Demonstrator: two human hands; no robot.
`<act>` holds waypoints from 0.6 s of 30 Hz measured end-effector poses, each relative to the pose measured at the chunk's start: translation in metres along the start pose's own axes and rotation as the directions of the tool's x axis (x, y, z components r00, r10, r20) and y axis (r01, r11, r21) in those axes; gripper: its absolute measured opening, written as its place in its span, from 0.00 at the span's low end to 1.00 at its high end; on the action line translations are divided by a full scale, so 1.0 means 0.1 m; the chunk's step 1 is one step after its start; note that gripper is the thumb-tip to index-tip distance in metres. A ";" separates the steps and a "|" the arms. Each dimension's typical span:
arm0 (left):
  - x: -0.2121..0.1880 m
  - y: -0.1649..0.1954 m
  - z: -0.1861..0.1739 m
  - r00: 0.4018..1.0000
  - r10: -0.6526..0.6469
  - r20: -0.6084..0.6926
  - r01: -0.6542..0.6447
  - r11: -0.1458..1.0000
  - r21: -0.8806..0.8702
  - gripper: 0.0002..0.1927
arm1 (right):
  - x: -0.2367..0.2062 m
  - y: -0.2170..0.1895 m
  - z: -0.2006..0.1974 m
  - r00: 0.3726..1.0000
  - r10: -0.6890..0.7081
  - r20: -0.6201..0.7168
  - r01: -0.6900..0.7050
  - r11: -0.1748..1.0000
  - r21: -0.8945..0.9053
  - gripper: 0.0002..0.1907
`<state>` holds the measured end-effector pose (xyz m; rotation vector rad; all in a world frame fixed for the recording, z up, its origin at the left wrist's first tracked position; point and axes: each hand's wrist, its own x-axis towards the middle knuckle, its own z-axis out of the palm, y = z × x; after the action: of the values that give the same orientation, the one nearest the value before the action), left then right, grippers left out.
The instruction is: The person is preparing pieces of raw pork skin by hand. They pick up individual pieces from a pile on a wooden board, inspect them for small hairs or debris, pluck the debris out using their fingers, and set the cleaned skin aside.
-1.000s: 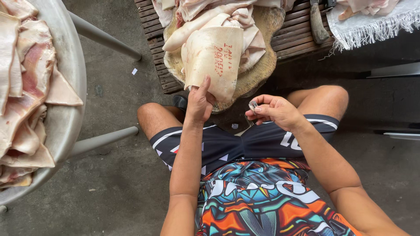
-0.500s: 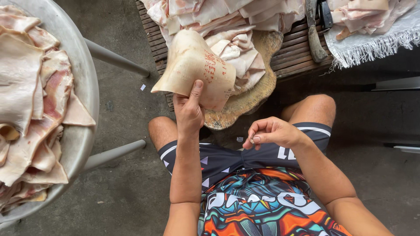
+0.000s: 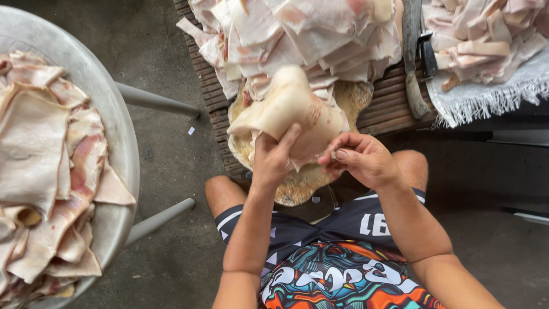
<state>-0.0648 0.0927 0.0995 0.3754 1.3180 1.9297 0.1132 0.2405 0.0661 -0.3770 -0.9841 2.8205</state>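
Hiding right hand [image 3: 360, 160] fingertips (partly): pork skin [image 3: 291, 111]

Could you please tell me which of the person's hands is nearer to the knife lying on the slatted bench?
Right. The right hand is below-left of the knife; the left hand is farther left.

You hold one pale, cream-pink slab of pork skin [image 3: 291, 111], limp and folded over on itself with a faint reddish mark on its right face, raised above the round wooden block, its lower edge at 6 o'clock pinched from both sides.
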 end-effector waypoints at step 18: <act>0.84 0.43 0.07 0.994 -0.050 0.102 -0.005 0.878 0.479 0.13 | 0.97 -0.67 -0.06 0.971 -0.156 -0.183 0.140 0.985 -0.098 0.07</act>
<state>-0.1344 0.1504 0.1266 0.6979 1.7110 1.5171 0.0239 0.3158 0.0853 -0.5467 -1.0449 2.5610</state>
